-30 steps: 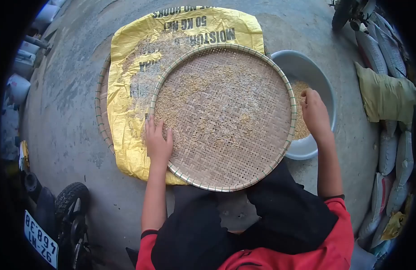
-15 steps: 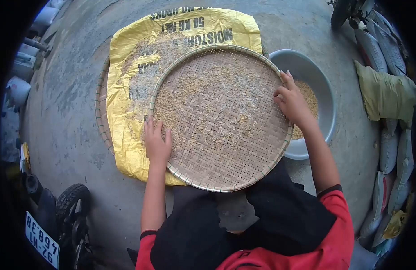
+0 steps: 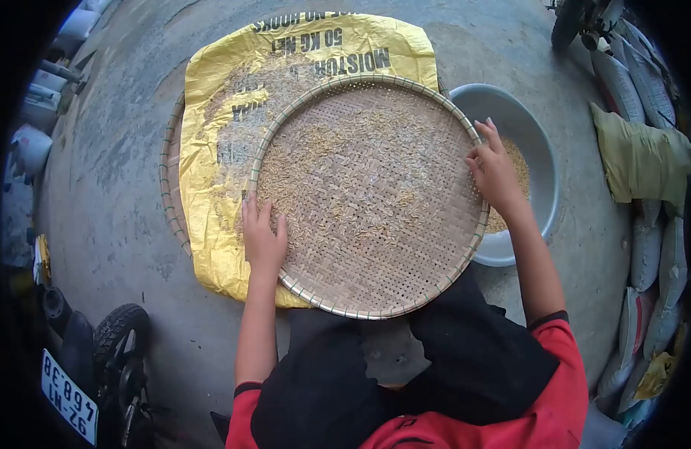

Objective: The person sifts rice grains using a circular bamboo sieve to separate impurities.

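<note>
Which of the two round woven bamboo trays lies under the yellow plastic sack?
The far-left woven bamboo tray, only its rim showing beside the yellow plastic sack. The other, the grain-covered sieve tray, rests on top, touched by both hands.

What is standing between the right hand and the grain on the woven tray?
Nothing visible. The right hand already rests over the right rim of the woven tray, its fingers beside the grain.

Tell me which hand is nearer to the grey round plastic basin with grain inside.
The right hand: it rests at the woven bamboo tray's right rim, partly over the grey round plastic basin. The left hand lies on the tray's opposite rim.
</note>
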Motion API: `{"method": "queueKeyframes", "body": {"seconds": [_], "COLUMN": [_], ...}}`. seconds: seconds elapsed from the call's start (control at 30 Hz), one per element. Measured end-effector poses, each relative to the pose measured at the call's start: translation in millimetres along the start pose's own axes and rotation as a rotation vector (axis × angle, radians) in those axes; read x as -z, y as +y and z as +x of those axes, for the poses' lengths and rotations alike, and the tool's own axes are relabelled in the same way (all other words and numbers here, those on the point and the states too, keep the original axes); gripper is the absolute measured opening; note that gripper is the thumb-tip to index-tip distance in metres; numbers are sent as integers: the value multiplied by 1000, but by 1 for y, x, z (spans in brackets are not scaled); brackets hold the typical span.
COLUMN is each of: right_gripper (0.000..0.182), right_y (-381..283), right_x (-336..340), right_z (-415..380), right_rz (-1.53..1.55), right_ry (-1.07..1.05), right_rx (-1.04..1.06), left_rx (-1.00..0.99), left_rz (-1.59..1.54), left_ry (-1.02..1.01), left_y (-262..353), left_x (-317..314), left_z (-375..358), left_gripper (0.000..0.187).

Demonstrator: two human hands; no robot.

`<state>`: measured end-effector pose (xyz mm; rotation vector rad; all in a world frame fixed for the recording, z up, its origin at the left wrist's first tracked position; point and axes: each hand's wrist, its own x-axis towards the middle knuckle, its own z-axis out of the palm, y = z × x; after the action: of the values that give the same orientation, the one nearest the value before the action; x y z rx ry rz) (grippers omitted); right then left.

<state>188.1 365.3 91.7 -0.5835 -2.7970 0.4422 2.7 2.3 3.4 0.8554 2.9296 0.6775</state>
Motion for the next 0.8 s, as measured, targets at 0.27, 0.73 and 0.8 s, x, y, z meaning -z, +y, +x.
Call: {"method": "queueKeyframes", "body": {"seconds": [0.27,0.73,0.8], "right_gripper": [23,15,14], "right_y": [17,-7,-6], "right_x": [24,-3,-5], "right_z": [-18,-13,-12], "right_rz": [1,11,-4], "right_ry": [203,-196,-204], "right_rx": [-214,-154,-165], "left_rx": [-15,0,7], "left_rz": [6,20,25], "left_ry": [3,3,-1], "left_y": [-3,-2,-1], "left_x": [-2,-1,-1], "left_z": [0,1,1], "left_gripper": [39,39,39]}}
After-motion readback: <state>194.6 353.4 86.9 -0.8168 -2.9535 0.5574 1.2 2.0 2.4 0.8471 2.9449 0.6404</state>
